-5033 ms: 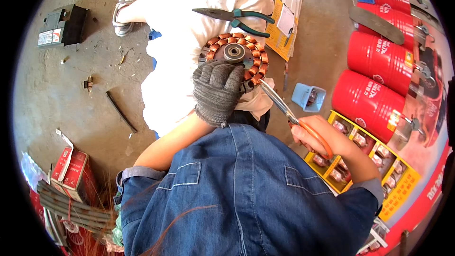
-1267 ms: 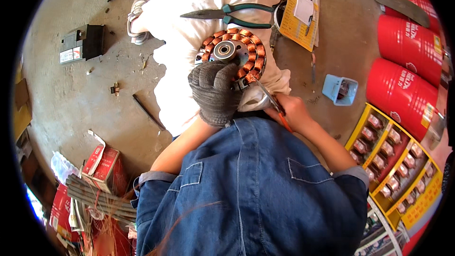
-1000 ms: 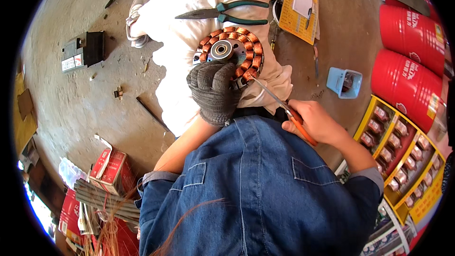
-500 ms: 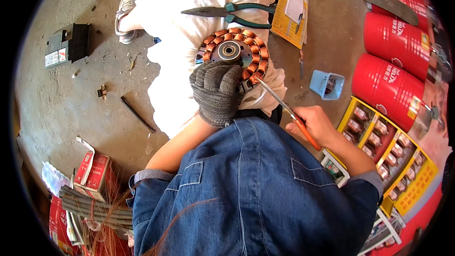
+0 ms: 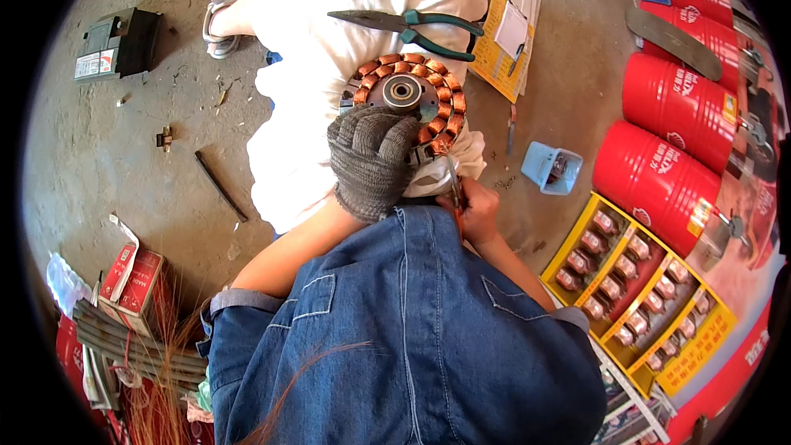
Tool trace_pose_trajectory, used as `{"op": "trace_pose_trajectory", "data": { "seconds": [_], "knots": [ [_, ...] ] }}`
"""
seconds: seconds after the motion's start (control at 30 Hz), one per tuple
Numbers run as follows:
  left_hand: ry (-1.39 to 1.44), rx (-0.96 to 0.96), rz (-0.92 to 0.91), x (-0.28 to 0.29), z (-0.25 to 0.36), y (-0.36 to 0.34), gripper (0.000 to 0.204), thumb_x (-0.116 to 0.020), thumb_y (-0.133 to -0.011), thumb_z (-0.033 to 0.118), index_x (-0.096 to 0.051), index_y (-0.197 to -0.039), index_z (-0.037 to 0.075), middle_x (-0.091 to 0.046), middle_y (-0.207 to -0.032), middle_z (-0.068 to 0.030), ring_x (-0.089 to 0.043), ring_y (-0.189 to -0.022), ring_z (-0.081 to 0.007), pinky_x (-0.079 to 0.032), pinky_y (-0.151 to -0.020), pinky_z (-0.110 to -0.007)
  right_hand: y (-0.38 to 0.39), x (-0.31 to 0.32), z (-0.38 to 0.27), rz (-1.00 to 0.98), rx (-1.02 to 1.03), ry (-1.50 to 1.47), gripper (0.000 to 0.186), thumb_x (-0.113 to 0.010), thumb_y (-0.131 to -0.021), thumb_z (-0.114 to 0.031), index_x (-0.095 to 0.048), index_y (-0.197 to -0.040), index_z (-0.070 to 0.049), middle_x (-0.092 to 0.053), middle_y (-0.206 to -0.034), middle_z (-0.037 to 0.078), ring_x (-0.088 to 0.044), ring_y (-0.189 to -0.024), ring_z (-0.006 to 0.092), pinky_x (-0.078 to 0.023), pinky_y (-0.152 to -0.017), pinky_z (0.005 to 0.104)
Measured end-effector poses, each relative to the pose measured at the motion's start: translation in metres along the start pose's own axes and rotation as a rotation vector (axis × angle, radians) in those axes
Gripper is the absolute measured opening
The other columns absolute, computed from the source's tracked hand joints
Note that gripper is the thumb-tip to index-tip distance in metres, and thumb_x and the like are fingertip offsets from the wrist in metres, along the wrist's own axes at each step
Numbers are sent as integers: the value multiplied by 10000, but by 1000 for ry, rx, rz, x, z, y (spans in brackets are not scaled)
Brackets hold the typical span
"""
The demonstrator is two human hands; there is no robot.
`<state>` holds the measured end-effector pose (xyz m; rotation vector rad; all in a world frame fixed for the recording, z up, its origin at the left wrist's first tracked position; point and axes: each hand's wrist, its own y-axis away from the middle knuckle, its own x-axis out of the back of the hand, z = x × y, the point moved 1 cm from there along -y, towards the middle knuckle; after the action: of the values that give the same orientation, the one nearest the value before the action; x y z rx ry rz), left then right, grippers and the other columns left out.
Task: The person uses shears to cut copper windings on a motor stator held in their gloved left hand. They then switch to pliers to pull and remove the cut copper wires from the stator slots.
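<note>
My left hand, in a grey knit glove, grips the lower left of a round copper-coil stator, which has a bearing at its centre and rests on white cloth over my legs. My right hand, bare, is closed on orange-handled scissors, pointing up at the stator's lower right coils; the blades are partly hidden. Above the stator, pliers with green handles lie across the cloth.
On the floor are a black battery, a dark strip, a red box and a blue container. At the right are red drums and a yellow tray of small parts; a yellow board with clipboard lies beyond the pliers.
My right hand has moved left, in toward my body, and the scissors now stand more steeply below the coils. My left hand keeps its grip on the stator.
</note>
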<state>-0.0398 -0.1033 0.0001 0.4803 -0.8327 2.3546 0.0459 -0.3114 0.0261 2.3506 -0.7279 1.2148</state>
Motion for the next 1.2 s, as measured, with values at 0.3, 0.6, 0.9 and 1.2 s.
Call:
{"op": "trace_pose_trajectory", "data": {
  "seconds": [0.3, 0.6, 0.9, 1.2],
  "knots": [
    [-81, 9, 10, -2, 5, -3, 342, -775, -656, 167, -673, -982, 144, -655, -999, -57, -619, -954, -291, -462, -828, -461, -23, -12, 38, 71, 249, -163, 434, -841, -732, -377, -638, -882, -25, -508, -599, 82, -535, -511, 260, -435, -501, 357],
    [-122, -51, 13, -2, 5, -3, 395, -813, -618, 174, -667, -983, 134, -654, -966, -63, -628, -921, -293, -469, -809, -458, -25, 44, 9, -365, -142, -583, 572, -680, -868, -584, -540, -766, -39, -463, -628, 35, -447, -582, 149, -395, -553, 313],
    [-110, -53, -5, -6, -1, 1, 416, -821, -605, 159, -666, -990, 133, -654, -979, -72, -631, -924, -300, -474, -811, -463, -22, 100, -9, -751, -220, -364, 549, -690, -862, -539, -527, -864, -15, -491, -702, 99, -493, -642, 196, -426, -604, 340],
    [-71, -42, 5, -4, 0, 2, 387, -765, -637, 129, -671, -1013, 151, -650, -1016, -66, -623, -954, -301, -466, -832, -469, -34, 122, -39, -808, -379, -371, 541, -658, -898, -541, -530, -847, -17, -523, -666, 81, -517, -588, 192, -438, -562, 326]
  ]
}}
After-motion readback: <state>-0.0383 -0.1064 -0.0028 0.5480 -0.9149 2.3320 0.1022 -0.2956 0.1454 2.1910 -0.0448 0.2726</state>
